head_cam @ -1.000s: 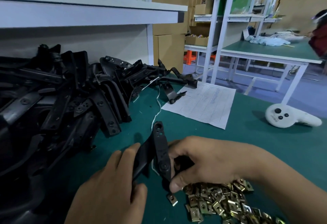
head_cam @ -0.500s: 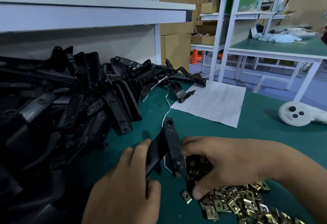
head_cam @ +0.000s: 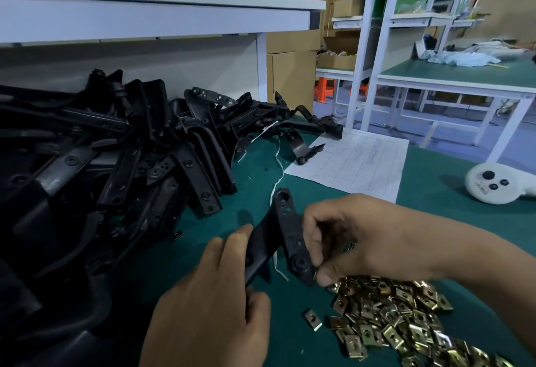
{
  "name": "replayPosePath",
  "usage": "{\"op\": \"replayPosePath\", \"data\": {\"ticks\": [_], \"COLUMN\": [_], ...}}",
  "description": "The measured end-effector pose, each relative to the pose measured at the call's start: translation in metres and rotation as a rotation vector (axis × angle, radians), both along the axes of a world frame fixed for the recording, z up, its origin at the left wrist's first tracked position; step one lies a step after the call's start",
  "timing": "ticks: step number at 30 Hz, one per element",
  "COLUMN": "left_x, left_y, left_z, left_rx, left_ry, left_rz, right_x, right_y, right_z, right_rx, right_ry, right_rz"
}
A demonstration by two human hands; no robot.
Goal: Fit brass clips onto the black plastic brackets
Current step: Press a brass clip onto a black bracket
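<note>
Between the two hands, above the green table (head_cam: 435, 230), the black bracket (head_cam: 285, 231) runs lengthwise away from the person. The left hand (head_cam: 214, 305) grips its near arm; the right hand (head_cam: 356, 236) pinches at its lower boss, probably seating a clip I cannot make out. Loose brass clips (head_cam: 400, 320) lie just below the right hand, the nearer one.

The green surface (head_cam: 435, 221) carries black brackets (head_cam: 116, 149) left, brass clips (head_cam: 400, 317) near right, a paper sheet (head_cam: 356, 163) far.

Bare hands (head_cam: 208, 305), no sleeves visible
</note>
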State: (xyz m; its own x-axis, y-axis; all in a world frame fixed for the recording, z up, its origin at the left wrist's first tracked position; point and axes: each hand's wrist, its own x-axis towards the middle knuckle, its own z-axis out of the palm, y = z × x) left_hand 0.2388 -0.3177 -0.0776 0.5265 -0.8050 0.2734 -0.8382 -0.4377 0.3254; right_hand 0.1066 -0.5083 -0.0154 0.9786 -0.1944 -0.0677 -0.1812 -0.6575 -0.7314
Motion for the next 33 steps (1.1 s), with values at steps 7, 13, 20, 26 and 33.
{"op": "replayPosePath", "data": {"ticks": [7,13,20,26,33], "left_x": [0.0,0.0,-0.002,-0.003,0.001], "left_y": [-0.001,0.0,0.0,0.0,0.003], "left_z": [0.0,0.001,0.005,0.008,0.007], "left_rx": [0.021,0.013,-0.012,-0.06,-0.148], "left_ry": [0.006,0.025,0.043,0.054,0.033], "left_rz": [0.014,0.037,0.065,0.063,-0.013], "right_x": [0.0,0.001,0.004,0.01,0.021], "right_y": [-0.005,-0.007,-0.007,-0.008,0.0], "right_z": [-0.006,-0.007,-0.011,-0.012,-0.02], "right_rx": [0.057,-0.14,-0.15,0.334,0.863], "right_ry": [-0.077,0.043,-0.031,-0.279,-0.435], "right_rz": [-0.019,0.02,0.004,-0.107,-0.244]}}
